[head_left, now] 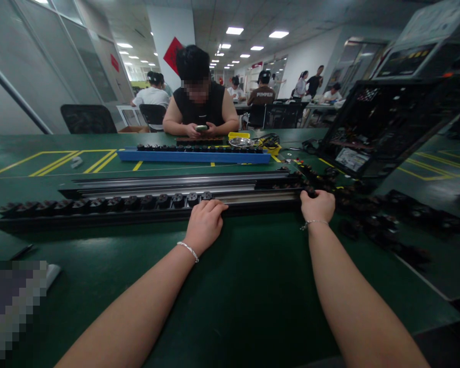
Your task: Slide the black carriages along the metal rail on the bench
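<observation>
A long black rail [99, 220] lies across the table in front of me. Round black socket modules [132, 203] stand in a row along its left and middle part. My left hand [206, 223] is closed over the rail beside the last module of the row, its fingers bent across the channel. Bare metal channel [262, 196] shows between my two hands. At the rail's right end, my right hand [319, 205] pinches a small black piece [311, 193], which looks like another socket module; my fingers partly cover it.
Behind the rail lie other silver-and-black rails [168, 183] and a blue rail [195, 155] holding black modules. Loose black parts [383, 217] are heaped at right, near an open computer case [362, 128]. A person [199, 102] sits opposite with a phone.
</observation>
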`<control>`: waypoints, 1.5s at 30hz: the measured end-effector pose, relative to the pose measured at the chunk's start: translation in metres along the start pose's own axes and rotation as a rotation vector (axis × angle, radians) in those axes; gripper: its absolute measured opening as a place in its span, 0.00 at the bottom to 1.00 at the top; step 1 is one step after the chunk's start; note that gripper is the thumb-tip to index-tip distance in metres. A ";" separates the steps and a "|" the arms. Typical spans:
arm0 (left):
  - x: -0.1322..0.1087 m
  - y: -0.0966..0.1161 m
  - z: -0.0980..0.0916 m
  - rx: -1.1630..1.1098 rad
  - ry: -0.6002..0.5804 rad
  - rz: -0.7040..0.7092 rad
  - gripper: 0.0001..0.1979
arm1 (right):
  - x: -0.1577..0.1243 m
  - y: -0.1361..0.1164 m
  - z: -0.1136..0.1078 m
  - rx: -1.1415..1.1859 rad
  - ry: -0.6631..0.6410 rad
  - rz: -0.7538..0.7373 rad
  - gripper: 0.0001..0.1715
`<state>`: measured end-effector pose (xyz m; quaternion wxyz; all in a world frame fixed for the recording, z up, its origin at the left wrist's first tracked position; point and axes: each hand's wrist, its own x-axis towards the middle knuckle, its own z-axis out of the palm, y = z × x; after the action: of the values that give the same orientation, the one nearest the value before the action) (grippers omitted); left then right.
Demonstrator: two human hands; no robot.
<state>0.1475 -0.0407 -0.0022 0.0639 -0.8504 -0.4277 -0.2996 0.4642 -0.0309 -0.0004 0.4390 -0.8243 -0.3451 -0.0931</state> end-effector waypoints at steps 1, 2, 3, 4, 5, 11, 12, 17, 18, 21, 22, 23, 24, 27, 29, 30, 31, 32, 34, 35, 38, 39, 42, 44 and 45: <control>0.000 0.000 0.000 -0.001 0.001 0.001 0.16 | 0.000 0.001 0.000 0.000 0.001 -0.001 0.16; 0.000 0.000 0.000 -0.003 0.002 0.001 0.16 | 0.001 0.001 0.000 0.000 0.002 -0.002 0.16; 0.000 0.000 -0.001 -0.005 0.003 0.001 0.16 | 0.001 0.001 0.000 0.001 0.004 -0.001 0.16; 0.000 0.000 -0.001 -0.006 0.002 0.001 0.16 | 0.001 0.002 0.000 0.002 0.008 0.000 0.16; 0.000 0.001 -0.001 -0.007 0.002 0.000 0.16 | 0.001 0.002 0.000 0.003 0.011 0.000 0.16; 0.000 0.001 -0.001 -0.009 -0.004 -0.005 0.17 | 0.004 0.005 0.002 0.008 0.028 -0.001 0.18; 0.000 0.001 -0.001 -0.010 -0.002 -0.004 0.17 | 0.004 0.006 0.002 0.008 0.033 0.000 0.18; 0.000 0.001 -0.002 -0.011 -0.004 -0.008 0.16 | 0.007 0.011 0.006 0.020 0.060 -0.012 0.17; 0.000 0.001 -0.002 -0.012 -0.006 -0.009 0.16 | 0.007 0.012 0.007 0.023 0.068 -0.016 0.17; 0.000 0.001 -0.002 -0.015 -0.007 -0.011 0.16 | 0.009 0.015 0.007 0.031 0.075 -0.025 0.16; 0.000 0.001 -0.001 -0.014 -0.006 -0.011 0.16 | 0.010 0.016 0.007 0.031 0.073 -0.020 0.16; 0.000 0.001 -0.001 -0.013 -0.004 -0.011 0.16 | 0.011 0.017 0.007 0.031 0.071 -0.008 0.16; 0.000 0.001 -0.001 -0.012 -0.003 -0.009 0.16 | 0.012 0.018 0.006 0.030 0.072 0.009 0.15; 0.000 0.000 0.000 -0.010 -0.001 -0.004 0.16 | 0.016 0.020 0.003 0.024 0.075 0.064 0.15; 0.000 0.000 0.001 -0.007 -0.002 -0.004 0.16 | 0.017 0.020 0.001 0.023 0.068 0.085 0.15; 0.000 0.000 0.001 -0.005 -0.003 -0.004 0.16 | 0.017 0.020 0.001 0.024 0.064 0.090 0.15; 0.000 0.000 0.001 -0.004 -0.004 -0.004 0.16 | 0.016 0.019 0.001 0.026 0.063 0.092 0.15; 0.000 0.000 0.001 -0.004 -0.004 -0.003 0.16 | 0.016 0.018 0.001 0.028 0.068 0.093 0.15; 0.000 0.000 0.000 -0.004 -0.005 -0.002 0.16 | 0.015 0.017 0.002 0.034 0.082 0.091 0.15; 0.000 0.000 0.000 -0.005 -0.005 -0.001 0.16 | 0.014 0.017 0.002 0.037 0.084 0.084 0.14; -0.001 0.000 -0.001 -0.008 -0.005 -0.001 0.16 | 0.016 0.019 0.001 0.035 0.076 0.041 0.14; -0.001 0.000 -0.001 -0.010 -0.005 -0.001 0.17 | 0.018 0.021 0.000 0.028 0.076 0.026 0.14; -0.001 0.000 -0.001 -0.014 -0.006 -0.004 0.17 | 0.026 0.033 -0.010 -0.014 0.065 0.004 0.15; 0.000 -0.001 0.000 -0.015 -0.005 -0.007 0.16 | 0.030 0.043 -0.019 -0.053 0.040 -0.013 0.15; 0.000 -0.001 0.000 -0.015 -0.005 -0.010 0.16 | 0.031 0.048 -0.023 -0.071 0.019 -0.022 0.15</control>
<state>0.1470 -0.0402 -0.0025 0.0552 -0.8495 -0.4298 -0.3009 0.5220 -0.0518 -0.0037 0.4119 -0.8346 -0.3463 -0.1178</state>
